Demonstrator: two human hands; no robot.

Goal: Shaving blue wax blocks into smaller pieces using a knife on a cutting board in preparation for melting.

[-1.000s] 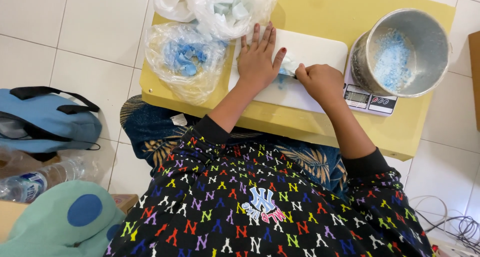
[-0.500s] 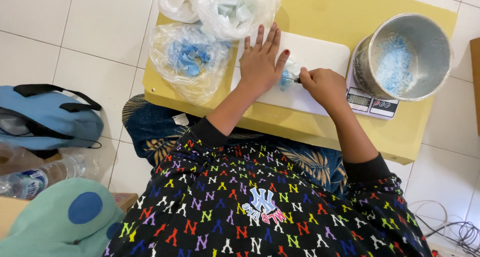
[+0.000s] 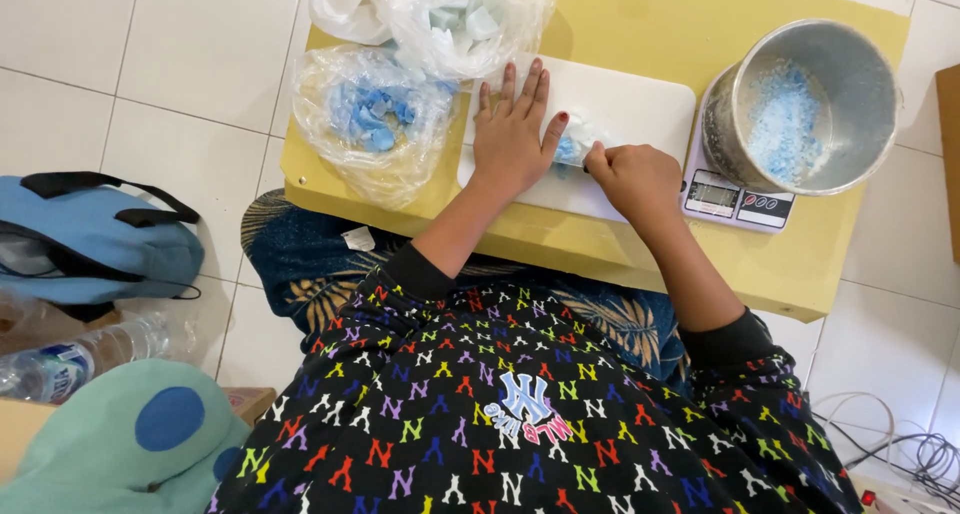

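Two plastic bags (image 3: 368, 124) of blue pieces, one white board (image 3: 620, 109), one scale (image 3: 735, 196), one metal bowl (image 3: 805, 104); left hand (image 3: 515, 134) flat, fingers spread, right hand (image 3: 635, 179) fisted on something hidden beside one blue piece (image 3: 566, 150).

We count two hands on the board: left hand (image 3: 512, 139) and right hand (image 3: 632, 179). One white cutting board (image 3: 630, 104), one metal pot (image 3: 805, 104), one digital scale (image 3: 735, 199). Three plastic bags: blue-chunk bag (image 3: 365, 124), pale-chunk bag (image 3: 465, 19), empty bag (image 3: 340, 4). One yellow worktop (image 3: 650, 14). On the floor: one blue backpack (image 3: 90, 239), one water bottle (image 3: 75, 359).
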